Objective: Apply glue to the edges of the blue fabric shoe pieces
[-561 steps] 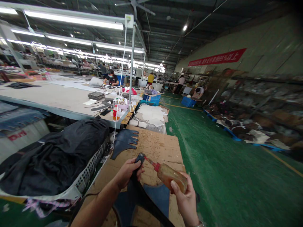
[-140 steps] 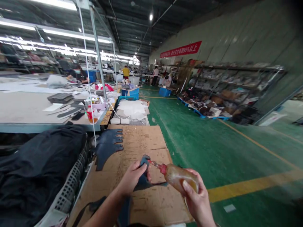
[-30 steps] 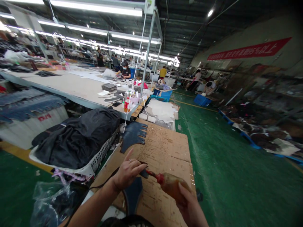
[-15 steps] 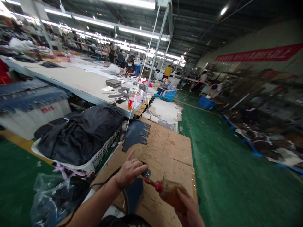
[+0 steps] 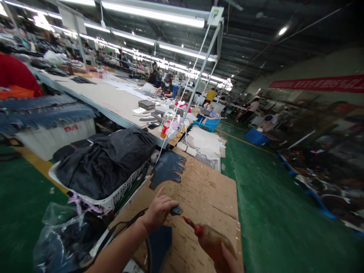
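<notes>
My left hand point(image 5: 159, 213) is over the brown cardboard point(image 5: 207, 201), its thumb and fingers pinched on a small dark blue leather piece point(image 5: 176, 210); the index finger points away. My right hand point(image 5: 228, 258), partly cut off at the lower edge, is wrapped round a squeeze bottle point(image 5: 213, 242) with amber liquid and a red nozzle. The bottle tilts, its tip pointing left at the small piece, a little apart from it. Below my left hand lies a larger blue leather piece point(image 5: 160, 246). Farther up the cardboard rests a blue leather piece with finger-like strips point(image 5: 167, 168).
On the left stands a white basket point(image 5: 125, 191) heaped with black cloth point(image 5: 105, 161). A long worktable point(image 5: 105, 96) holds grey stacks and a bottle with a red label point(image 5: 165, 129). White sheets point(image 5: 206, 140) lie beyond the cardboard. A person in red point(image 5: 17, 72) is at far left.
The view has shifted left and slightly up. My left hand has turned, so the small leather piece shows more clearly. The bottle is still in my right hand, its tip near the piece.
</notes>
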Motion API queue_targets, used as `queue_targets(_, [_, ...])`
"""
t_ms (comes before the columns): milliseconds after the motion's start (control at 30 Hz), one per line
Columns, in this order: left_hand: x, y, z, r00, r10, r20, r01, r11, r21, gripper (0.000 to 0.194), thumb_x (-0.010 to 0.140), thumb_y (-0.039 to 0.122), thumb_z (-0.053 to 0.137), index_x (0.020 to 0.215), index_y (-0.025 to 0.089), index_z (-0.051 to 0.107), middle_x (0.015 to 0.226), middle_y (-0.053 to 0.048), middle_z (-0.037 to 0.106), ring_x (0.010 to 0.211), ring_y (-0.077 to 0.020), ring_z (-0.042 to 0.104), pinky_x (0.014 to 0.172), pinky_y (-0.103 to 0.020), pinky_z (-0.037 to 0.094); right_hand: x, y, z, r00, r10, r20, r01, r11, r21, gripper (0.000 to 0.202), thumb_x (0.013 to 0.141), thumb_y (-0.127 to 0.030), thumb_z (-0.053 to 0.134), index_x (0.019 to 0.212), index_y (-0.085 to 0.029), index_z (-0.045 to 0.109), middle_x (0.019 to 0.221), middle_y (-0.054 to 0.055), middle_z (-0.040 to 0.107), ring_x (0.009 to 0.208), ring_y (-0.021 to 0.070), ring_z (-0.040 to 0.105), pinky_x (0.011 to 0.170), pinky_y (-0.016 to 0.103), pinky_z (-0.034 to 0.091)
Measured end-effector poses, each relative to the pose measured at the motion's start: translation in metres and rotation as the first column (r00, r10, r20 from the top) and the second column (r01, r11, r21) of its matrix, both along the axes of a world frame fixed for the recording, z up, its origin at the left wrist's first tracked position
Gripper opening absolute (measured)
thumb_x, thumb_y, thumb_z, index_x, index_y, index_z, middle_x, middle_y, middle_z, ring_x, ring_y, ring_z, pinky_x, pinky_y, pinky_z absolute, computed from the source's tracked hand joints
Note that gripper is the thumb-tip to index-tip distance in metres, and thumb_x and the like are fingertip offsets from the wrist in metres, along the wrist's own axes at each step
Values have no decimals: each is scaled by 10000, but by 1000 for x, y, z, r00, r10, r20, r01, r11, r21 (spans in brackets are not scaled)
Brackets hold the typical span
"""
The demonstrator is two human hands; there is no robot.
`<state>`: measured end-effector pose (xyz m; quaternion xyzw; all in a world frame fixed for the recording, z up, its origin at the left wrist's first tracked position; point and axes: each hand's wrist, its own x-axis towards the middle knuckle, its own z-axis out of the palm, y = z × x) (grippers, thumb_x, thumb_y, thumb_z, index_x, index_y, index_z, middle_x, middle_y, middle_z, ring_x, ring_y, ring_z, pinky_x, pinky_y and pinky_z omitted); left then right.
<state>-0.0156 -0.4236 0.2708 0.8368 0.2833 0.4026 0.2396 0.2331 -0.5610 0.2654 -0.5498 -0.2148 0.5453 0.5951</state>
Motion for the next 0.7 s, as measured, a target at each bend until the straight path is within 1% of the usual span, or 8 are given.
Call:
queue_targets(67, [13, 8, -1, 988, 3, 156, 48, 945, -323, 273, 903, 355, 501, 985, 189, 702, 894, -80, 692, 888, -221, 632, 1032, -533, 362, 3, 1, -3, 996, -10, 92, 8, 1000, 20, 391, 585, -461, 814, 897, -239, 733, 1048, 108, 749, 917, 372, 698, 731, 460, 589])
queue_targets(167, [31, 20, 6, 928, -63, 367, 297, 719, -628, 425, 845, 515, 551, 961, 142, 718, 996, -124, 659, 882, -253, 643, 865, -454, 494, -1, 9, 1, 963, -14, 270, -21, 992, 127, 402, 522, -367, 859, 876, -241, 717, 1287, 111, 635, 959, 348, 685, 716, 387, 587])
queue_targets(233, [40, 26, 13, 900, -130, 416, 398, 633, -664, 489, 807, 562, 583, 986, 127, 715, 1037, -129, 650, 892, -250, 642, 828, -407, 509, -7, 19, 8, 931, 60, 359, -132, 975, 181, 404, 525, -353, 849, 886, -231, 716, 1419, 123, 512, 1041, 357, 651, 719, 357, 579])
queue_targets(333, [51, 29, 23, 870, -216, 443, 481, 569, -667, 489, 740, 581, 654, 893, 124, 739, 1091, -122, 644, 974, -252, 609, 872, -365, 484, -21, 36, 20, 830, 246, 500, -360, 922, 144, 424, 525, -283, 838, 932, -232, 730, 1476, 127, 435, 1191, 384, 556, 819, 375, 550])
queue_targets(433, [63, 30, 30, 826, -306, 473, 562, 492, -665, 459, 711, 574, 681, 819, 134, 752, 1082, -107, 653, 976, -252, 604, 864, -353, 480, -34, 51, 30, 688, 342, 641, -484, 873, 54, 513, 497, -164, 824, 996, -252, 740, 1322, 113, 608, 1237, 374, 516, 994, 435, 447])
queue_targets(500, [70, 31, 34, 801, -326, 503, 599, 445, -666, 389, 666, 517, 744, 807, 155, 758, 1038, -86, 677, 1024, -267, 589, 925, -369, 446, -38, 57, 32, 685, 369, 629, -506, 861, 46, 554, 526, -160, 802, 1063, -266, 718, 1196, 85, 691, 1170, 352, 572, 1010, 459, 431])
queue_targets(600, [69, 39, 33, 796, -152, 585, 594, 381, -709, 410, 543, 414, 848, 861, 173, 757, 1061, -78, 696, 1136, -299, 540, 1046, -401, 336, -35, 60, 27, 785, 321, 530, -406, 913, 49, 561, 542, -234, 811, 1091, -252, 700, 1107, 72, 727, 1037, 332, 644, 941, 467, 481])
queue_targets(700, [45, 54, 18, 807, 101, 581, 512, 371, -775, 537, 640, 501, 774, 1061, 178, 694, 1190, -103, 651, 1211, -312, 492, 1066, -457, 280, -26, 54, 22, 877, 284, 387, -305, 952, -8, 649, 546, -308, 832, 1163, -212, 657, 936, 72, 764, 844, 304, 690, 788, 446, 548])
